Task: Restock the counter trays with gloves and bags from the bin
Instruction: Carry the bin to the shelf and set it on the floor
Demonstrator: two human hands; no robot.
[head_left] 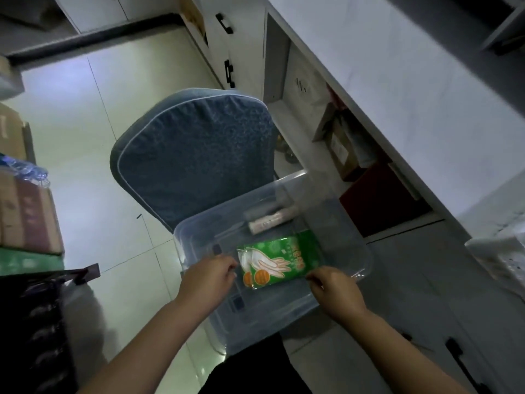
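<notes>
Glove pack (277, 260): print too blurred, no legible txt.

One clear plastic bin (270, 317) is counted. Inside the bin, one green pack of gloves (279, 260) is seen, and one pale roll of bags (270, 221) is counted at the bin's far side; whether a second, clearer roll lies just behind it cannot be told. Two hands are counted at the bin's near side: one left hand (208, 280) and one right hand (335, 291). Beneath and beyond the bin, one blue cushioned chair (196, 155) is seen. To the right of the bin, one white counter (397, 81) and one red box (377, 200) are counted. Three black cupboard handles (224, 23) are plainly counted: two beyond the bin, one to its near right. The cartons (25, 211) left of the bin are too blurred to be counted.
</notes>
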